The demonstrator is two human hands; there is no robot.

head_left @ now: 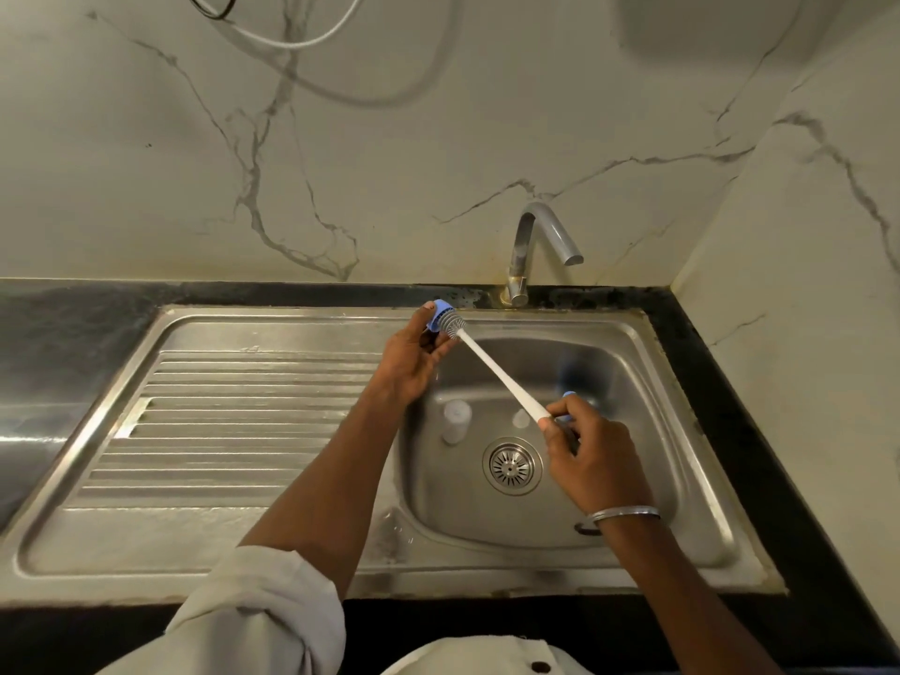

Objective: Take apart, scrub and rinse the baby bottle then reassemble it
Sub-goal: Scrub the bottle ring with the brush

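While the left hand [414,362] grips the blue collar ring [438,311] above the far edge of the sink [272,328], the right hand [594,445] pinches the brush [492,365] by its handle end, presumably so the bristles scrub inside the ring. The brush's long axis runs diagonally, head pointing far-left; the clear bottle body [457,421] stands upright in the sink bowl, by its left wall

Pale marble-look wall [438,138] with grey veins meets a side wall at the right corner. A black counter [73,324] frames a steel sink [706,455] — ribbed drainboard [234,421] left, basin right. A curved tap [531,246] stands behind it — a white cable [292,45] loops overhead.
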